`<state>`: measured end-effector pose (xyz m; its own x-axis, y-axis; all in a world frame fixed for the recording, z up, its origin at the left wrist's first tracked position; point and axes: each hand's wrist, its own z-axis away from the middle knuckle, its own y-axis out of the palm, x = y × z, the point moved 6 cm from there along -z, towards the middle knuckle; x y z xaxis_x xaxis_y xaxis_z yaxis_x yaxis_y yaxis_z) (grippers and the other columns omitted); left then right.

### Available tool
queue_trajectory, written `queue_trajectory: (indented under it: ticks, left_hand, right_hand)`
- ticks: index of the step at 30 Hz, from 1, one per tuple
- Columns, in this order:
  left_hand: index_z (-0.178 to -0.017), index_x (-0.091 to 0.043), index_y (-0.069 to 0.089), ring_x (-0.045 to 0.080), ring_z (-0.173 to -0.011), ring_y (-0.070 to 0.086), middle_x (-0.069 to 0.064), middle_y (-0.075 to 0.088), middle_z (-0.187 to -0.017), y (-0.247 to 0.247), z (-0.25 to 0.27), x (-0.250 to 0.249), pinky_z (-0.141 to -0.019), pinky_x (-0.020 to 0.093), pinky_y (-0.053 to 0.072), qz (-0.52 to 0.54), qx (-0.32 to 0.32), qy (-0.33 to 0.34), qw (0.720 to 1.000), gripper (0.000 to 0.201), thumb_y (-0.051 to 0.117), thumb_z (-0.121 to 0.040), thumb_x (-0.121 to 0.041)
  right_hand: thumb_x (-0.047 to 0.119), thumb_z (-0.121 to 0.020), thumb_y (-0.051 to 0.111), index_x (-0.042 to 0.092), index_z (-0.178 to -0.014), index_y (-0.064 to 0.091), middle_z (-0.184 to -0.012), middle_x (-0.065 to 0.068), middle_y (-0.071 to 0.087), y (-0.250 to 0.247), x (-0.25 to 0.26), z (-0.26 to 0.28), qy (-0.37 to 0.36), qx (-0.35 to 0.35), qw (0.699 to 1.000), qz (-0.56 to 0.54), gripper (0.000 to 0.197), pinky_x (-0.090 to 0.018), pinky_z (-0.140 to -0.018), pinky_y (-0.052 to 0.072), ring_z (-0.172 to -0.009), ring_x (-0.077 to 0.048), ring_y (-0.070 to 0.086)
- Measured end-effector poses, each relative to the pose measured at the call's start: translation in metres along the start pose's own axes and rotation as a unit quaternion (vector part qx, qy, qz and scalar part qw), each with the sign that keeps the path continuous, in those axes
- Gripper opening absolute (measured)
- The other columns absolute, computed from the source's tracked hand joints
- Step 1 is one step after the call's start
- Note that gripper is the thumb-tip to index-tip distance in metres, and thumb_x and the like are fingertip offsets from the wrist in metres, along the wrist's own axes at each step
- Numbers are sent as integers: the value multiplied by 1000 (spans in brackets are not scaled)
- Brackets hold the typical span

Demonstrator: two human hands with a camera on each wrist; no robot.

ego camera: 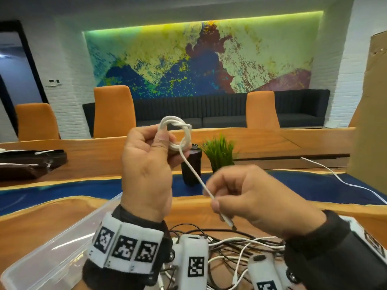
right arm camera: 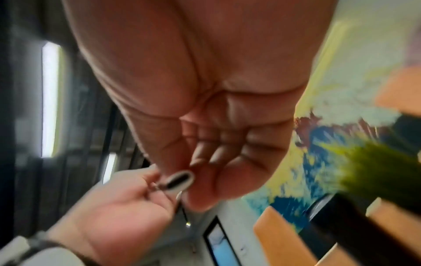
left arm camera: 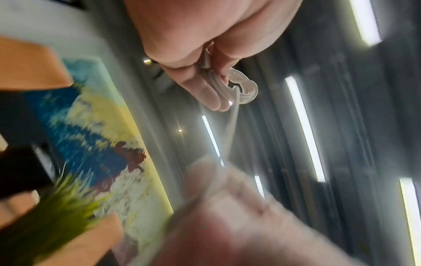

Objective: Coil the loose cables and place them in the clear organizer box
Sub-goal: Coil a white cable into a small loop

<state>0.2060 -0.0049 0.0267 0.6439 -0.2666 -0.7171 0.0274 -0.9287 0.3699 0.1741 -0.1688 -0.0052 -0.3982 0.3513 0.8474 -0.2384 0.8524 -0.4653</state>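
My left hand (ego camera: 155,151) is raised above the table and grips a small coil of white cable (ego camera: 177,133) between thumb and fingers; the coil (left arm camera: 241,90) shows at its fingertips in the left wrist view. A straight tail of that cable runs down to my right hand (ego camera: 217,203), which pinches it near its plug end (ego camera: 229,222). The plug's metal tip (right arm camera: 180,180) shows at the right fingertips. A tangle of black and white cables (ego camera: 228,245) lies on the table below. The clear organizer box (ego camera: 54,252) sits at lower left under my left wrist.
A black cup (ego camera: 191,166) and a small green plant (ego camera: 218,151) stand on the wooden table (ego camera: 272,141) behind my hands. Another white cable (ego camera: 343,181) trails at right beside a cardboard sheet (ego camera: 368,122). Dark trays (ego camera: 27,162) lie far left. Orange chairs (ego camera: 113,109) line the far side.
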Motion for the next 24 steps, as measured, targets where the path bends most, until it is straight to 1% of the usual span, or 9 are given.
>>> queue_trajectory:
  ticks: [3,6,8,11,14,16,18,21,24]
  left_hand:
    - [-91,-12,59,13,-63,68,0,67,-69,3,1,8,-60,25,57,101,15,-119,988,14,49,-100,-17]
    - [-98,-11,61,13,-61,62,4,63,-74,22,14,20,-58,27,55,134,145,-231,953,15,48,-99,-18]
    - [-100,-14,62,13,-68,61,3,64,-79,29,20,21,-67,31,54,46,238,-205,948,18,51,-95,-26]
    - [-102,-21,64,11,-81,63,-3,68,-87,38,26,14,-76,28,53,-148,311,-83,935,22,51,-94,-36]
    - [-101,-21,63,8,-79,62,-9,67,-83,45,32,9,-75,27,53,-198,320,-27,926,23,47,-97,-36]
    - [-99,-21,63,8,-77,61,-9,67,-82,47,34,9,-75,32,54,-211,320,-5,924,27,46,-95,-41]
    - [-99,-18,64,11,-78,66,-5,70,-83,46,32,8,-75,32,56,-184,294,-1,938,26,49,-94,-38]
    - [-102,-15,64,12,-83,69,-1,72,-89,39,27,5,-73,26,57,-153,220,20,963,22,51,-95,-31]
    - [-103,-18,66,14,-88,71,-1,74,-93,32,22,8,-74,27,58,-154,164,35,974,14,56,-96,-24]
  right_hand:
    - [20,-90,68,24,-89,72,-65,6,65,7,-8,-3,28,10,989,145,6,-23,-60,53,-57,-5,59]
    - [28,-92,65,27,-86,73,-59,9,61,-8,-14,-7,36,-84,967,239,10,-22,-57,48,-56,-3,58]
    - [29,-91,65,26,-81,74,-58,10,60,-28,-15,-5,17,-167,958,234,14,-25,-59,45,-59,-4,56]
    - [26,-89,68,23,-77,74,-60,6,65,-56,-5,6,-26,-267,956,116,14,-27,-54,47,-55,-4,55]
    - [21,-88,67,18,-81,75,-64,1,66,-63,13,17,-71,-284,956,-17,11,-22,-53,49,-55,-7,54]
    - [20,-88,65,16,-83,75,-65,2,66,-60,18,19,-85,-271,957,-63,12,-21,-54,49,-57,-8,55]
    - [21,-88,64,17,-84,75,-68,2,66,-58,20,19,-92,-258,959,-75,12,-22,-56,51,-61,-10,57]
    - [16,-87,66,16,-83,75,-70,0,66,-55,24,20,-116,-223,967,-44,9,-23,-59,50,-64,-13,57]
    - [17,-85,70,22,-81,75,-74,1,68,-45,28,19,-124,-170,975,75,9,-22,-62,50,-68,-10,59]
